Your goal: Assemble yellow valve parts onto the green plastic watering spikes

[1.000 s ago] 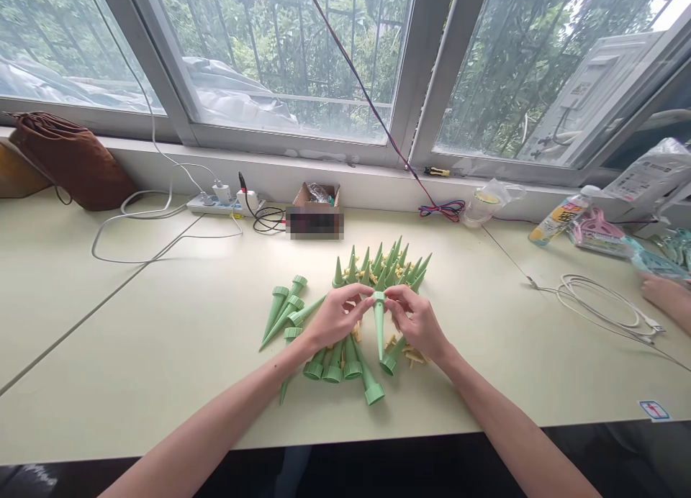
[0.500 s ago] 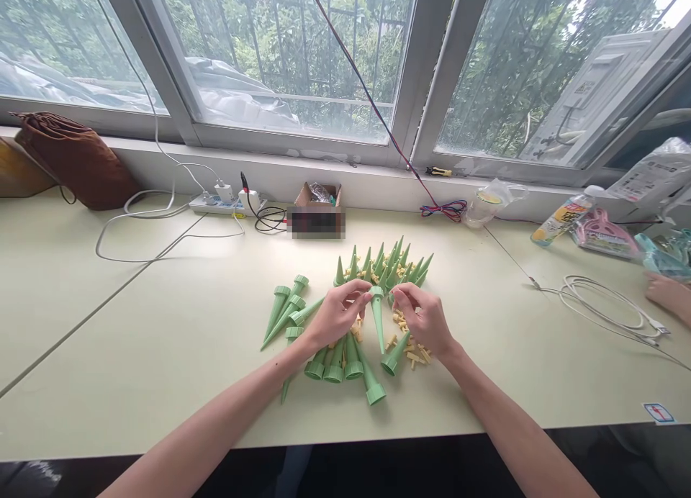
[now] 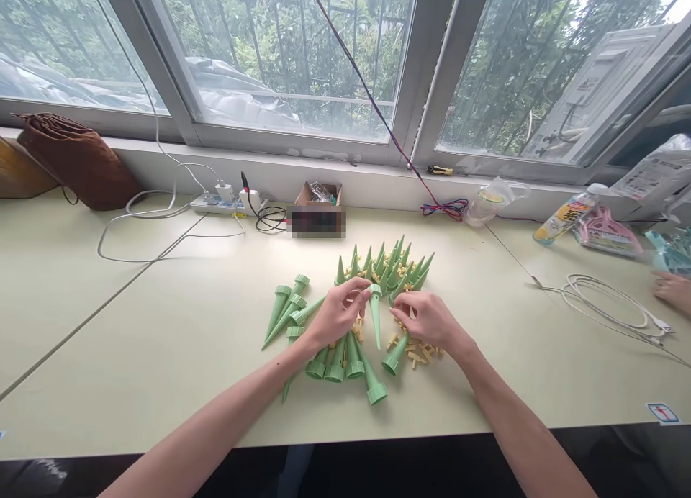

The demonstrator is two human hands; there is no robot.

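A green plastic plant-watering spike [image 3: 376, 314] hangs tip down from the pinched fingertips of my left hand [image 3: 339, 312], its ribbed cap at the top. To its right, my right hand [image 3: 426, 317] is low over small yellow T-shaped plastic pieces [image 3: 419, 355], thumb and fingers drawn together; anything between them is hidden. Below that hand lies a loose green spike [image 3: 396, 355]. More green spikes [image 3: 335, 365] lie near my left wrist, and others [image 3: 283, 307] spread to its left. Behind both hands, several spikes [image 3: 396, 264] stand tip up among yellow pieces.
A small cardboard box [image 3: 317, 214] sits by the window wall, near a power strip [image 3: 213, 204] with cables. On the right are a bottle [image 3: 569, 216], a pink dustpan-like item [image 3: 607, 232] and a coiled white cable [image 3: 610, 307]. Another person's hand [image 3: 674, 289] shows at the right edge.
My right hand has moved away from the held spike's cap, down and slightly right toward the yellow pieces. My left hand still holds the spike in nearly the same place.
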